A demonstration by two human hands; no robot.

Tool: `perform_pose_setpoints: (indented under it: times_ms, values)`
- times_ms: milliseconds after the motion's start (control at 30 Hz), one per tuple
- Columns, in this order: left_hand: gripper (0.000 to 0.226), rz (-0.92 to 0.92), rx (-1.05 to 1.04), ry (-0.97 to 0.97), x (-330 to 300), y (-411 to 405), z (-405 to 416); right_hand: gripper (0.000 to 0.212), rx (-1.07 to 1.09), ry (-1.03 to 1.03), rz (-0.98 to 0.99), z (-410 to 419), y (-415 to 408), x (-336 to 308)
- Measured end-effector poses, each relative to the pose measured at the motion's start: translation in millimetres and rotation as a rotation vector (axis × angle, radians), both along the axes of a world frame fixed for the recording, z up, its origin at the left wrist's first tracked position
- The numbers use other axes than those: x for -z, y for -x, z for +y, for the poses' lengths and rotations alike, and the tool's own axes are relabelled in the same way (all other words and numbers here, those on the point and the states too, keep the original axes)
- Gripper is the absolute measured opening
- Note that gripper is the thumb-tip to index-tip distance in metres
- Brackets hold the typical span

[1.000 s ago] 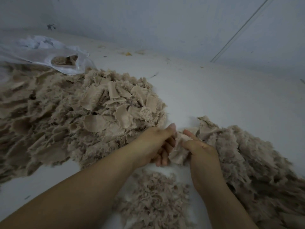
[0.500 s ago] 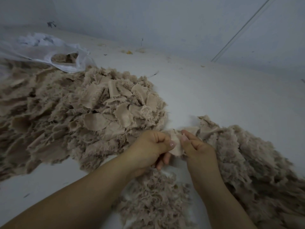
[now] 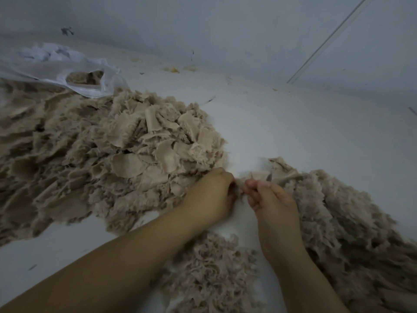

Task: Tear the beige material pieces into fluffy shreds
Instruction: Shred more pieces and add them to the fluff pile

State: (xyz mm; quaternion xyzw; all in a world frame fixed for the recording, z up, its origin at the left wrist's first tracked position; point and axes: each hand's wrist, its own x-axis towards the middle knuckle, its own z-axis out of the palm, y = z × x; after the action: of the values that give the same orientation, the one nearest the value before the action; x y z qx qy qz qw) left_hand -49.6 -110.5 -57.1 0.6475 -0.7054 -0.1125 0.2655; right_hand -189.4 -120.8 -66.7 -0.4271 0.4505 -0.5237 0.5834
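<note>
White plastic bag [image 3: 56, 64], far left, lying slack on the floor; torn opening in its side showing beige scraps [image 3: 84, 77] inside. Contents beyond that opening hidden by the plastic.

Large heap of beige pieces [image 3: 108, 159] spread from the left edge toward centre, its far corner touching the bag. Flatter, untorn-looking flaps on the near-centre slope; frayed edges elsewhere.

Second heap [image 3: 338, 211] on the right, fluffier, running down to the lower right corner. Smaller patch of fluffy shreds [image 3: 212, 267] near the bottom, between the two forearms.

Left hand [image 3: 209, 195] with fingers curled, pinching one side of a small beige piece [image 3: 240, 185]. Right hand [image 3: 270, 199] likewise curled, thumb and fingertips pinching the other side. Piece stretched in the narrow gap between the hands, held just above the floor between the two heaps. Torn or merely pulled taut — hard to tell, probably fraying at the middle; blur there.

Floor [image 3: 293, 136] pale, white-grey, smooth. Small debris along the far edge: a yellowish crumb [image 3: 174, 70], scattered flecks. Wall [image 3: 225, 26] pale blue-grey, scuffed, with a dark mark [image 3: 66, 31] at far left. Thin diagonal strip [image 3: 327, 39] running up the wall at right. Dim light overall.
</note>
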Motion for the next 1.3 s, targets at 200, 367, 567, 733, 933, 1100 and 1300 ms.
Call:
perform_pose_setpoints:
  times_ms: [200, 367, 567, 733, 933, 1100, 1300]
  values:
    - [0.012, -0.122, 0.163, 0.122, 15, 6, 8, 0.025, -0.128, -0.068, -0.28, -1, -4, -5]
    - [0.01, 0.076, 0.152, 0.205, 12, -3, 17, 0.042, -0.089, -0.215, -0.27, 0, -4, -7]
    - [0.011, 0.266, 0.034, 0.453, -7, -13, 29, 0.026, -0.068, -0.197, -0.276, -3, 0, -1]
    - [0.009, 0.291, 0.022, 0.595, -10, -10, 34, 0.015, -0.098, -0.121, -0.185, -4, 1, 4]
    - [0.01, 0.343, -0.028, 0.682, -8, -8, 37, 0.015, -0.108, -0.107, -0.181, -5, 0, 8]
    - [0.007, 0.48, 0.113, 0.471, -6, -4, 37, 0.034, -0.191, -0.032, 0.103, -2, 1, 11]
    - [0.018, 0.87, -0.139, 0.231, -1, -1, 31, 0.03, -0.188, -0.03, 0.128, -4, 1, 13]
